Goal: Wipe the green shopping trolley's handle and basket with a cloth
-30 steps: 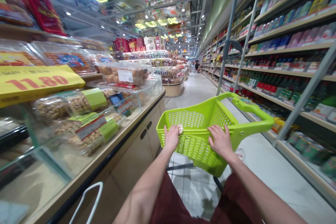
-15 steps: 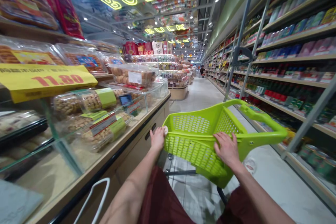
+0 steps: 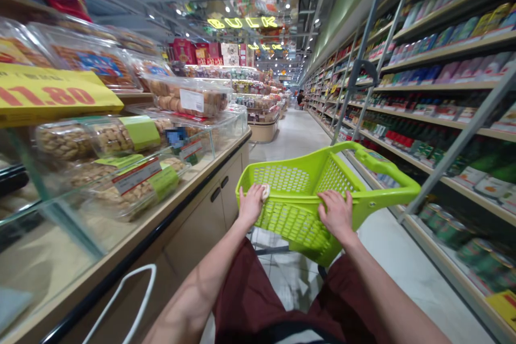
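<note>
A bright green shopping cart (image 3: pixel 288 215) with perforated plastic sides stands sideways in front of me, its handle to the right. My left hand (image 3: pixel 250 205) is hooked over the near rim by the cart's left end. Against that hand's thumb side sits a small whitish object (image 3: pixel 265 192), too small to name. Farther right along the same rim, my right hand (image 3: pixel 336 214) grips the edge, fingers curled inside the basket. No goods show in the visible part of the basket.
On the left, a glass-fronted counter (image 3: pixel 181 201) carries clear packs of nuts (image 3: pixel 113 137), cookies and a yellow price sign (image 3: pixel 56 95). A white wire frame (image 3: pixel 141 301) juts up at lower left. Stocked shelves (image 3: pixel 439 86) line the right. The tiled aisle (image 3: pixel 292 131) runs ahead; a person (image 3: pixel 300 98) is far off.
The view has tilted down and moved slightly. My left hand has shifted right along the cart's rim, the whitish object with it. My right hand keeps its place on the rim.
</note>
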